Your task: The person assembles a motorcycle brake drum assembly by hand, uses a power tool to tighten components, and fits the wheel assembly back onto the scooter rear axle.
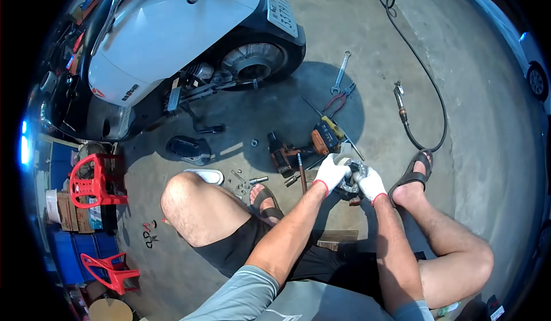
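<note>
My left hand (332, 173) and my right hand (371, 184) wear white gloves with red cuffs. Between them, low over the floor between my feet, they grip a round, grey metal part (352, 175); its exact kind is partly hidden by the fingers. The left fingers close on its left side, the right ones on its right. Just left of the hands stands a brown stick-like handle (302, 174). Beyond it lies a cordless impact driver (282, 156) with an orange-and-black battery (325, 139) at its base.
A white scooter (178, 28) with its rear hub exposed stands at the far left. Farther off lie a wrench (341, 73) and red-handled pliers (340, 98). A black air hose (427, 68) curves at right. Small hardware, a socket (259, 180) and a black cover (189, 149) lie left.
</note>
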Demonstrator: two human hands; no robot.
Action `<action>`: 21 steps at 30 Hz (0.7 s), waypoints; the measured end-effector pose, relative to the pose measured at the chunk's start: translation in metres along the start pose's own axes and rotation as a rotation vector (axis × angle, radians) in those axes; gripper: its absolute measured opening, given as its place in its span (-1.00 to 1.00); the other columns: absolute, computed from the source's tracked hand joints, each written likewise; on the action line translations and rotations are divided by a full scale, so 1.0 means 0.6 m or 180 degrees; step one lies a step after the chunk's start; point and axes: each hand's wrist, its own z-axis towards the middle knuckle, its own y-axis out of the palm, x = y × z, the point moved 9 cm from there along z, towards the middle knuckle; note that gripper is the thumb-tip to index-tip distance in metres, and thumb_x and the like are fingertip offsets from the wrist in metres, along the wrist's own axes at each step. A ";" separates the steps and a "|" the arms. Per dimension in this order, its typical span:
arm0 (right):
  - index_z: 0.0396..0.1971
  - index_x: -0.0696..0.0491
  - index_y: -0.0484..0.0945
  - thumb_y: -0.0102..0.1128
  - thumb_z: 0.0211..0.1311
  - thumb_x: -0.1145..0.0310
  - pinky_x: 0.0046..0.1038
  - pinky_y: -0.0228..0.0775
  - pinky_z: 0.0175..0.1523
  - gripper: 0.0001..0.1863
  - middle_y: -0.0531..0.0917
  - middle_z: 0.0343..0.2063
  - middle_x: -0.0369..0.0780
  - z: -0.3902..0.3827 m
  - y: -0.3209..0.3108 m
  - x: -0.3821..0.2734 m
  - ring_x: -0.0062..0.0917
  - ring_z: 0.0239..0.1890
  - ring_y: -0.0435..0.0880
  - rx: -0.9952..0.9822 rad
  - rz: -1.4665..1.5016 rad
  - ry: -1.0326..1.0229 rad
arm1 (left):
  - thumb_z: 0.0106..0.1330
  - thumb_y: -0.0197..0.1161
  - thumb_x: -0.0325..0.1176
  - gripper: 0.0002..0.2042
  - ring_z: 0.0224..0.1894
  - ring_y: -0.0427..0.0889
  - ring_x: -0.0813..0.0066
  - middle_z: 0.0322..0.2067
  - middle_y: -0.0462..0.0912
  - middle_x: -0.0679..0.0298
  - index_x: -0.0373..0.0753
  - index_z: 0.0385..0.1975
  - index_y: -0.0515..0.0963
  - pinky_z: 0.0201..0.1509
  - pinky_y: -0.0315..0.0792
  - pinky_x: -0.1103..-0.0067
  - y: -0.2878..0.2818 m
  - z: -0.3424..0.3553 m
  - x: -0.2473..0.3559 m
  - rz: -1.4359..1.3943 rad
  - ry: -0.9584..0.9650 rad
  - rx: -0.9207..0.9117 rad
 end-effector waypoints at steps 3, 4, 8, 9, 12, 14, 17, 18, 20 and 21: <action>-0.17 0.20 0.57 0.24 0.20 0.12 -0.18 0.44 0.06 -0.58 0.64 -0.16 0.13 -0.016 0.025 -0.027 -0.01 -0.01 0.60 -0.0435 -0.0335 -0.0025 | -0.08 0.34 -0.46 -0.45 -0.04 0.60 0.35 -0.10 0.63 0.06 -0.43 0.02 0.46 0.08 0.47 0.49 -0.019 0.004 -0.015 0.0744 0.0194 0.0135; -0.17 0.20 0.57 0.24 0.21 0.13 -0.17 0.44 0.06 -0.59 0.65 -0.17 0.13 -0.025 0.012 -0.031 0.00 -0.02 0.61 -0.0307 -0.0461 0.0097 | -0.08 0.37 -0.42 -0.42 -0.02 0.61 0.29 -0.09 0.63 0.03 -0.41 0.04 0.45 0.11 0.47 0.47 -0.015 -0.006 -0.009 0.1042 0.0256 0.0140; -0.17 0.20 0.58 0.17 0.24 0.14 -0.15 0.46 0.05 -0.60 0.66 -0.20 0.12 -0.041 -0.008 -0.028 -0.01 -0.06 0.63 -0.0047 -0.1019 0.0317 | -0.02 0.38 -0.26 -0.31 0.14 0.54 0.02 0.03 0.55 -0.18 -0.42 0.15 0.35 0.22 0.42 0.38 0.010 -0.037 0.000 0.1574 0.0322 0.0249; -0.17 0.20 0.58 0.14 0.25 0.14 -0.16 0.47 0.05 -0.60 0.67 -0.20 0.12 -0.046 -0.007 -0.031 -0.01 -0.06 0.64 -0.0015 -0.1150 0.0337 | -0.02 0.38 -0.26 -0.31 0.14 0.54 0.02 0.03 0.55 -0.18 -0.42 0.15 0.35 0.22 0.42 0.38 0.007 -0.042 -0.002 0.1560 0.0332 0.0274; -0.15 0.20 0.58 0.13 0.24 0.15 -0.18 0.48 0.06 -0.60 0.67 -0.17 0.12 -0.058 -0.006 -0.029 -0.02 -0.04 0.64 -0.0033 -0.1174 0.0440 | 0.00 0.38 -0.16 -0.30 0.08 0.58 -0.07 -0.03 0.57 -0.25 -0.49 0.10 0.34 0.12 0.48 0.33 0.008 -0.061 0.003 0.1757 0.0447 0.0397; -0.16 0.20 0.60 0.12 0.20 0.17 -0.17 0.49 0.05 -0.61 0.67 -0.17 0.11 -0.052 -0.018 -0.011 -0.05 -0.04 0.65 0.0009 -0.1244 0.0487 | 0.01 0.37 -0.16 -0.30 0.08 0.58 -0.07 -0.03 0.58 -0.25 -0.50 0.09 0.34 0.12 0.48 0.33 0.030 -0.065 0.010 0.1694 0.0404 0.0336; -0.19 0.18 0.63 0.09 0.19 0.18 -0.15 0.50 0.04 -0.62 0.68 -0.18 0.09 -0.055 -0.017 -0.019 -0.04 -0.06 0.66 -0.0152 -0.1379 0.0481 | 0.03 0.36 -0.18 -0.29 0.08 0.58 -0.06 -0.02 0.57 -0.24 -0.47 0.15 0.31 0.15 0.47 0.36 0.038 -0.071 -0.003 0.1788 -0.0077 0.0144; -0.19 0.17 0.63 0.07 0.20 0.18 -0.14 0.49 0.04 -0.63 0.68 -0.18 0.09 -0.058 -0.013 -0.037 -0.04 -0.06 0.66 -0.0110 -0.1311 0.0396 | 0.01 0.37 -0.21 -0.34 0.06 0.59 0.00 -0.04 0.58 -0.18 -0.44 0.10 0.35 0.15 0.47 0.37 0.019 -0.072 -0.005 0.1652 0.0268 0.0394; -0.19 0.16 0.61 0.07 0.21 0.15 -0.13 0.48 0.05 -0.62 0.67 -0.17 0.09 -0.057 0.007 -0.074 -0.03 -0.05 0.65 -0.0123 -0.1126 0.0255 | -0.01 0.39 -0.36 -0.44 -0.01 0.61 0.21 -0.09 0.61 -0.01 -0.43 0.02 0.41 0.12 0.48 0.43 -0.030 -0.056 -0.022 0.1168 0.0826 0.0642; -0.18 0.17 0.59 0.08 0.22 0.12 -0.14 0.47 0.06 -0.60 0.67 -0.17 0.09 -0.050 -0.005 -0.072 -0.03 -0.05 0.64 -0.0098 -0.1043 0.0281 | -0.02 0.37 -0.46 -0.47 -0.03 0.60 0.33 -0.10 0.62 0.10 -0.44 0.02 0.42 0.10 0.49 0.48 -0.021 -0.043 -0.027 0.0456 0.0696 0.0462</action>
